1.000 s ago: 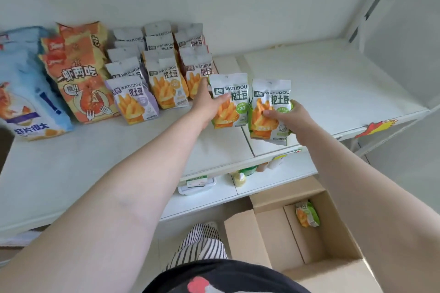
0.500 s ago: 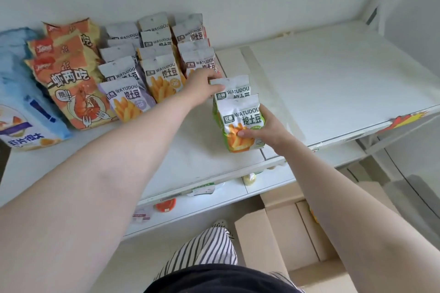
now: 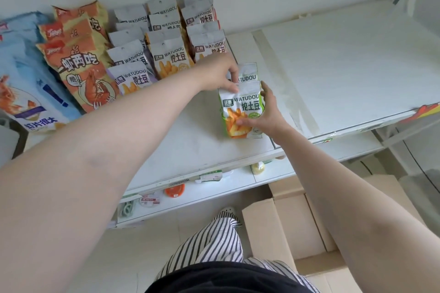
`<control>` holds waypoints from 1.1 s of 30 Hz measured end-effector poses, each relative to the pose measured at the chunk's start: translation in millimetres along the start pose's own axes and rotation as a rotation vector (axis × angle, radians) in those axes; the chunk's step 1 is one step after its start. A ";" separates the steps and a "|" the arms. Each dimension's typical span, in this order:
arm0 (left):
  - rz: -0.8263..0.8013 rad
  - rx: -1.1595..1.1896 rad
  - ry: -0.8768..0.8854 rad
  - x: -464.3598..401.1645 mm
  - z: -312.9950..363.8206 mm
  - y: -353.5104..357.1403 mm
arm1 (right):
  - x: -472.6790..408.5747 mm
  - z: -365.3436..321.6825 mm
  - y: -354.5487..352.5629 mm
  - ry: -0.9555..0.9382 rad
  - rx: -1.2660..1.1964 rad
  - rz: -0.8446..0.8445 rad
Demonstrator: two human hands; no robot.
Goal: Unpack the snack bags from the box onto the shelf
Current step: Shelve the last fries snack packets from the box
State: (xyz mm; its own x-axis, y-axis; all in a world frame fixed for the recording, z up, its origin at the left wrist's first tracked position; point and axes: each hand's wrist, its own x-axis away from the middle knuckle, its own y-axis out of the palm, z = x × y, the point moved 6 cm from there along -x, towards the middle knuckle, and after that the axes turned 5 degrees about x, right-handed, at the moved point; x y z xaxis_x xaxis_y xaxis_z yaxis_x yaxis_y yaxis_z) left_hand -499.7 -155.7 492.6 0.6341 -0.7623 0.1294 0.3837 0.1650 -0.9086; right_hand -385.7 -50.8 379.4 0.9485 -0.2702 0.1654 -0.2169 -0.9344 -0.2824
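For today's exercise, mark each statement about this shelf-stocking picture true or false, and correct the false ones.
1. Both hands touch green-edged snack bags. True: left hand, right hand, front green bag.
2. The green bags lie on the floor. False: they are on the upper shelf.
3. A second green bag sits behind the front one. True.
4. The cardboard box stands on the shelf. False: it is on the floor below.

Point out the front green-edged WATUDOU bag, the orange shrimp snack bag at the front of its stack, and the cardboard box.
Front green-edged WATUDOU bag (image 3: pixel 242 108), head view: printed front panel.
Orange shrimp snack bag (image 3: pixel 83 74), head view: front face, below the white characters.
Cardboard box (image 3: pixel 292 223), head view: open flap.
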 end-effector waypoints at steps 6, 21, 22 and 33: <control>0.070 0.106 -0.033 10.3 1.6 -8.8 | 1.7 -4.7 -2.3 -0.041 0.042 -0.022; 0.098 0.093 0.002 -17.0 19.3 -7.7 | -18.6 12.3 -18.8 -0.073 0.104 -0.075; 0.101 0.088 0.014 -21.7 23.2 -8.2 | -19.9 12.4 -23.2 -0.075 0.090 -0.071; 0.186 -0.036 0.158 -137.1 36.3 -19.4 | -115.6 25.2 -93.9 -0.148 0.035 -0.004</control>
State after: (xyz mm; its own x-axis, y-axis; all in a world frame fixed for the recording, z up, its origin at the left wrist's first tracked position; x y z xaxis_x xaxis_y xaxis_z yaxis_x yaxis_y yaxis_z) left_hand -569.8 -31.7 506.9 0.5778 -0.8097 -0.1029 0.2438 0.2916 -0.9249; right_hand -469.2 74.0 363.0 0.9735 -0.2273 0.0262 -0.2077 -0.9260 -0.3152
